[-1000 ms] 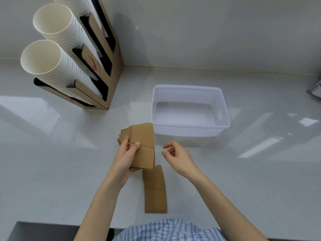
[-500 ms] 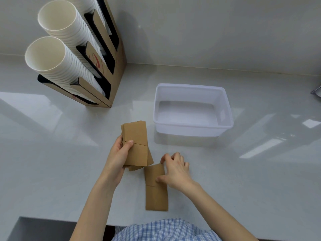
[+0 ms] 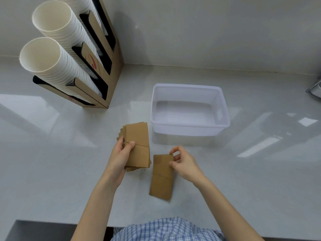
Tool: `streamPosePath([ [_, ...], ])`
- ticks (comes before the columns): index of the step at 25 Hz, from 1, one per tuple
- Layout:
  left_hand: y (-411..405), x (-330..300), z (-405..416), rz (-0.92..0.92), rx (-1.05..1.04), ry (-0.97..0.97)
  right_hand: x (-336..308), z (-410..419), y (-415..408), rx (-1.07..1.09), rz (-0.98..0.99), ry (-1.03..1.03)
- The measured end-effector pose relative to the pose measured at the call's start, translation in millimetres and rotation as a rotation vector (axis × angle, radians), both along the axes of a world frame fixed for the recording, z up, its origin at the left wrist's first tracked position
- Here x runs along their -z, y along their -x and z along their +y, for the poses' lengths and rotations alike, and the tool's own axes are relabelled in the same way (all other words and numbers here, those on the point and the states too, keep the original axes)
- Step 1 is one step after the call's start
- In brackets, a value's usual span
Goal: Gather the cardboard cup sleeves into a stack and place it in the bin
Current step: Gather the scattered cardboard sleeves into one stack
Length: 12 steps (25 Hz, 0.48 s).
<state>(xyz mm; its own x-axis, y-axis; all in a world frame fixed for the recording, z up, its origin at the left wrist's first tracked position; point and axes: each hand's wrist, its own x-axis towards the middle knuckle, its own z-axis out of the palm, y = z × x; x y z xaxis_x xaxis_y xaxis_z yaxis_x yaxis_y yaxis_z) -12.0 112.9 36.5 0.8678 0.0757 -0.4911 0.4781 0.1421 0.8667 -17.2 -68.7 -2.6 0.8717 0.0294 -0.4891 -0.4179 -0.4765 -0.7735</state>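
Observation:
My left hand point(image 3: 121, 155) grips a fanned stack of brown cardboard cup sleeves point(image 3: 138, 145), thumb across its top face, held just above the counter. To its right, a single flat sleeve point(image 3: 162, 178) is pinched at its upper right corner by my right hand point(image 3: 184, 162), its top end lifted off the counter. The translucent white plastic bin point(image 3: 189, 126) sits empty behind both hands, its near rim just beyond the stack.
A cardboard dispenser rack point(image 3: 106, 70) with tubes of nested white paper cups point(image 3: 57, 66) stands at the back left against the wall. A metal object point(image 3: 315, 87) pokes in at the right edge. The counter's front edge point(image 3: 52, 221) runs close to my body.
My right hand went down onto the lone sleeve, took hold of its top corner and is raising it. The stack in my left hand stayed about where it was.

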Motion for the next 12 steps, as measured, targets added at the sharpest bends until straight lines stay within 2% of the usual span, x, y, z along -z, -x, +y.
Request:
streamPosePath([
  [4, -0.9, -0.7, -9.1, 0.014, 0.024, 0.002, -12.9, -31.5, -5.2, 0.237, 0.005, -0.255],
  [8, 2.3, 1.6, -23.2, 0.013, 0.092, 0.003, -38.6, -43.2, -9.8, 0.322, -0.029, -0.517],
  [12, 4.2, 1.1, -36.6, 0.024, 0.164, 0.012, -49.4, -31.3, -15.0, 0.319, -0.089, -0.541],
])
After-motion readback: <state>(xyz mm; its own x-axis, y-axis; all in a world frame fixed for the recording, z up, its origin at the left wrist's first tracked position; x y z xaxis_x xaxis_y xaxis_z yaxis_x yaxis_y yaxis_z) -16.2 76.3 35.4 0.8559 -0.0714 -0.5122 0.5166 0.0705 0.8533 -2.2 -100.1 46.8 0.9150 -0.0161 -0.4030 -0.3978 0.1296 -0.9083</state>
